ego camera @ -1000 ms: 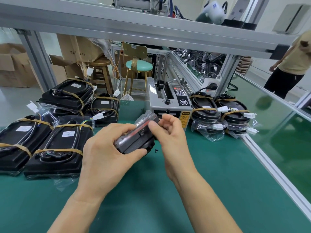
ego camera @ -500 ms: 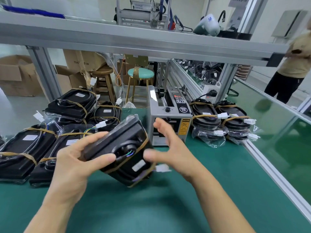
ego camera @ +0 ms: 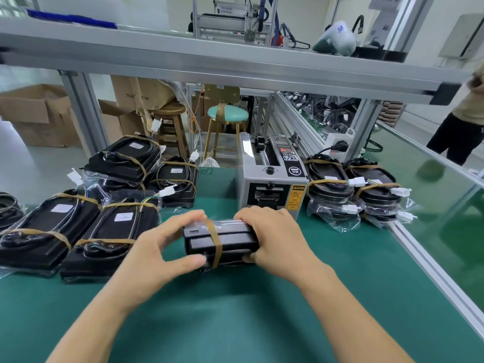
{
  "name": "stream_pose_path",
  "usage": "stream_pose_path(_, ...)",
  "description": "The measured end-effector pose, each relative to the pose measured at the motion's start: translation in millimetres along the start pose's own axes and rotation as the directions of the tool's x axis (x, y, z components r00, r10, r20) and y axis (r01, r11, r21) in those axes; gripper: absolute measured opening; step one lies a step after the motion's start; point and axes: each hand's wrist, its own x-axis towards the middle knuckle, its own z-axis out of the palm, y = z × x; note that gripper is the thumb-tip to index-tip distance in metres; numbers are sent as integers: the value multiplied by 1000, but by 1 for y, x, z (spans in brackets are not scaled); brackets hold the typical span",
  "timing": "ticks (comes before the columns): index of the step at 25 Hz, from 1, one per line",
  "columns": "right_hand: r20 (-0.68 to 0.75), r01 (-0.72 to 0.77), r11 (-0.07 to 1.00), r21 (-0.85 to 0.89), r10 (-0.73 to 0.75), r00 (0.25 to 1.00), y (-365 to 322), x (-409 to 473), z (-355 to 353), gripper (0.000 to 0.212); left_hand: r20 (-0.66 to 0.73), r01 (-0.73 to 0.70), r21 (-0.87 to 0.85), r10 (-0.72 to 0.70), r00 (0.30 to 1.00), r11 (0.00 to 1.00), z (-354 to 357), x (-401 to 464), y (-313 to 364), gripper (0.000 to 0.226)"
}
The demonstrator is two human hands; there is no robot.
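Head view, centre of frame: I hold the black unit (ego camera: pixel 230 238), bound by a brown tape band (ego camera: pixel 216 242), edge-on just above the green mat (ego camera: pixel 235 323). My left hand (ego camera: pixel 157 247) pinches its left end between thumb and fingertips; my right hand (ego camera: pixel 275 239) is wrapped around the right end. The tape dispenser (ego camera: pixel 269 176) stands just behind, with taped bundles (ego camera: pixel 112 231) at middle left.

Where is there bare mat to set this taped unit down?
Bare green mat lies between the taped unit and you, and rightward to the aluminium rail. Crowded: bundled units at left, tape dispenser and bagged units behind.
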Motion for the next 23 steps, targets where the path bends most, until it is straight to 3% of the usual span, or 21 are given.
stream_pose_path(5, -38, 62, 989, 131, -58, 998, -3, 12, 21, 47, -34, 92, -134, -97, 995, 987, -4, -7, -19, 66)
stream_pose_path(9, -62, 124, 979, 161, -115, 991, -7, 7, 30, 56, -83, 65, -132, -76, 994, 989, -4, -13, -30, 63)
stream_pose_path(11, -68, 70, 948, 311, -51, 996, 0, -2, 28, 73, -148, 35, -153, -58, 987, 988, -1, -17, -33, 59)
stream_pose_path(12, -113, -23, 905, 425, 78, 991, 9, -7, 27, 72, -178, 18, -158, -46, 983, 987, 2, -18, -34, 59)
stream_pose_path(13, -153, -159, 813, 560, 290, 945, 17, -10, 23, 60, -213, 1, -151, -33, 977, 988, 6, -20, -36, 59)
stream_pose_path(15, -138, -368, 528, 766, 693, 708, 30, -8, 17, 20, -287, -25, -109, -7, 958, 994, 12, -22, -41, 59)
stream_pose_path(16, -88, -424, 419, 803, 787, 611, 34, -4, 16, 11, -312, -27, -81, 1, 950, 996, 15, -22, -42, 61)
stream_pose_path(19, 15, -459, 245, 854, 870, 493, 36, 17, 16, 20, -325, -17, -7, 14, 945, 1000, 20, -25, -44, 62)
stream_pose_path(23, 117, -431, 94, 898, 892, 437, 33, 39, 20, 18, -333, 1, 25, 8, 943, 1000, 21, -29, -43, 64)
